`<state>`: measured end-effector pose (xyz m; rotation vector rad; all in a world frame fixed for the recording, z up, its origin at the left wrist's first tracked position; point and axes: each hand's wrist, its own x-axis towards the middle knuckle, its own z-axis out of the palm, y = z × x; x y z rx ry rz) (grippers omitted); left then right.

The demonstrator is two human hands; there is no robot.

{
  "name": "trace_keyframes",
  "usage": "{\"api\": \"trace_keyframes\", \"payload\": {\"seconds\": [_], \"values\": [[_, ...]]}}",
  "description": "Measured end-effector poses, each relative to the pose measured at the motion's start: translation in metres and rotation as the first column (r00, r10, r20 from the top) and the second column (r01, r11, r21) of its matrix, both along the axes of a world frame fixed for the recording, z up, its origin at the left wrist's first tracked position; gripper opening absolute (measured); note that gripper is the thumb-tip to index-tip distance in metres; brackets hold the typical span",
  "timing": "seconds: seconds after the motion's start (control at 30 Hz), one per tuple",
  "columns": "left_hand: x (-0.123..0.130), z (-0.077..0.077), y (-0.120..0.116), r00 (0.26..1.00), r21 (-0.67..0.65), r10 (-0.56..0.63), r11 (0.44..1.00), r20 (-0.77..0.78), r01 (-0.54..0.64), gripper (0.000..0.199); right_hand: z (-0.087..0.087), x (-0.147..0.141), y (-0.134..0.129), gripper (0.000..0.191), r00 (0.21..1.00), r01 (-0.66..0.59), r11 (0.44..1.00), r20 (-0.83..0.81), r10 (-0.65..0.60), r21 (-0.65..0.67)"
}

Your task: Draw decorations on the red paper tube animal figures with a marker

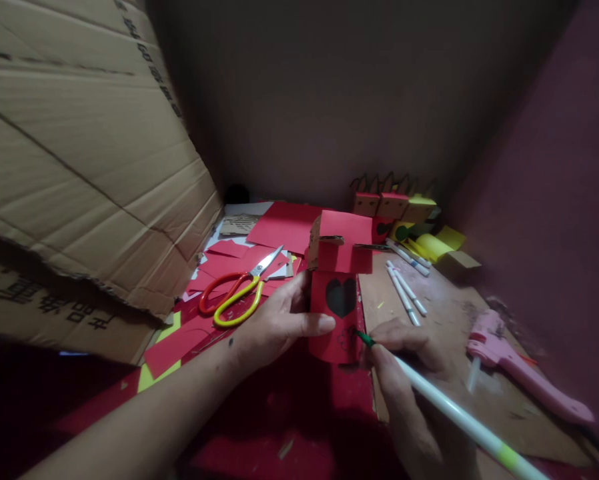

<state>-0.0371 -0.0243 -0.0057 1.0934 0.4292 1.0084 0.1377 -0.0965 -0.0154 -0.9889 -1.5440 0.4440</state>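
My left hand [292, 320] is closed around the left side of a red paper figure [324, 340], thumb across its front. The figure has a boxy red and cardboard head above a rounded red body. A dark heart [341, 297] is on the body, and below it are thin drawn outlines. In my right hand [409, 380] is a white marker [454, 412] with a green tip. That tip touches or nearly touches the body's right edge, by the outlines. Scissors [244, 293] with one red and one yellow handle lie left of the figure.
Red paper sheets [289, 223] cover the left and back of the table. Several similar figures [394, 203] stand at the back right. White markers [407, 290] and a pink glue gun [514, 370] lie to the right. A large cardboard sheet [84, 153] rises on the left.
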Motion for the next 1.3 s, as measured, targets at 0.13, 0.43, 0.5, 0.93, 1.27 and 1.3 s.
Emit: {"api": "trace_keyframes", "payload": {"seconds": [0.13, 0.43, 0.5, 0.93, 1.27, 1.3], "values": [[0.0006, 0.0004, 0.0004, 1.000, 0.015, -0.012, 1.000, 0.023, 0.012, 0.051, 0.0016, -0.0004, -0.0009, 0.009, 0.999, 0.008, 1.000, -0.032, -0.008, -0.004], [0.0007, 0.0017, 0.0012, 0.999, 0.025, -0.007, 1.000, 0.053, 0.006, 0.048, 0.0045, 0.0026, -0.0029, 0.012, 0.999, -0.020, 1.000, -0.048, 0.019, -0.012], [0.0010, 0.0028, 0.0002, 0.998, 0.018, -0.001, 1.000, 0.056, 0.000, 0.047, 0.0038, 0.0021, -0.0027, 0.013, 0.999, -0.028, 0.999, -0.048, 0.027, -0.017], [0.0014, 0.0036, 0.0008, 0.998, 0.013, -0.013, 1.000, 0.054, 0.013, 0.051, 0.0016, 0.0018, 0.0001, 0.012, 1.000, -0.019, 1.000, 0.013, 0.019, 0.005], [0.0010, 0.0016, 0.0005, 0.999, 0.017, -0.003, 1.000, 0.053, 0.002, 0.047, 0.0039, 0.0006, -0.0006, 0.014, 1.000, 0.007, 1.000, 0.006, -0.007, -0.017], [0.0008, 0.0014, 0.0007, 0.999, 0.021, -0.001, 1.000, 0.054, 0.000, 0.046, 0.0039, 0.0007, -0.0005, 0.014, 1.000, 0.010, 1.000, 0.010, -0.010, -0.017]]}}
